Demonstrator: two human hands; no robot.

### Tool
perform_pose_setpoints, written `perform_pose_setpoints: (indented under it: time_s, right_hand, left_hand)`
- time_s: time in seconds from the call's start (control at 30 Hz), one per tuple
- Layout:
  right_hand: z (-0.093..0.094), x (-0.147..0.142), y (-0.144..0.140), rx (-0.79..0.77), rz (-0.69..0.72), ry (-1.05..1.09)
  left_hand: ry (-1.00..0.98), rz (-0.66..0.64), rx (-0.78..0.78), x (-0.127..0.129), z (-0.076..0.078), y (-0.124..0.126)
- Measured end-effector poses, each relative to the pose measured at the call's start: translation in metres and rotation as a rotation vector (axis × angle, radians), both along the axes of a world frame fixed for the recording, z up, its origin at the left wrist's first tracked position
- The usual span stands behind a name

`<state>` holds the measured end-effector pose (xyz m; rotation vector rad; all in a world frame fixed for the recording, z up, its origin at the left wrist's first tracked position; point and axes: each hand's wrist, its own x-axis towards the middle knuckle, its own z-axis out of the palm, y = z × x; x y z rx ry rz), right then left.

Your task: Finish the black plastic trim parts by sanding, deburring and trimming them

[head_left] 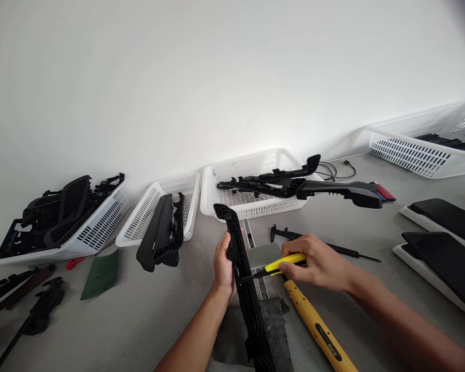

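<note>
Left hand [223, 266]: fingers clamped round the black trim strip [243, 281], which stood upright at bench centre.
Right hand [318, 261]: fingers closed on the yellow utility knife [282, 264], blade tip touching the strip's edge.
Step, judged: trimming the edge.
Next move calls for: a steady strip and a shallow, controlled blade stroke.
Nearby: yellow tool [320, 330] lay just right.

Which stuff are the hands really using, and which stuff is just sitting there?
In use: left hand holds long black plastic part; right hand presses yellow knife against it.

Lying about: white baskets, yellow tool, green pad, cable.
</note>
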<state>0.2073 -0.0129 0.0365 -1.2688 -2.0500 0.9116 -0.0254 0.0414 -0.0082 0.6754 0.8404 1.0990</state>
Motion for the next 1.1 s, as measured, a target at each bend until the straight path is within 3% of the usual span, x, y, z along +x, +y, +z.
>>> perform_pose_setpoints:
  time_s: [0.27, 0.4, 0.67, 1.1]
  right_hand:
    - [0.000, -0.002, 0.003, 0.104, -0.127, -0.047]
    - [-0.005, 0.004, 0.005, 0.159, -0.248, -0.076]
    - [-0.008, 0.007, 0.008, 0.226, -0.450, -0.140]
    - [-0.006, 0.017, 0.006, 0.305, -0.358, -0.103]
  left_hand:
    - [0.005, 0.005, 0.019, 0.009, 0.018, -0.007]
    - [0.121, 0.016, 0.070, 0.011, 0.016, -0.012]
    - [0.247, -0.117, 0.228, 0.014, 0.012, -0.020]
    - [0.159, -0.086, 0.052, 0.013, 0.006, -0.016]
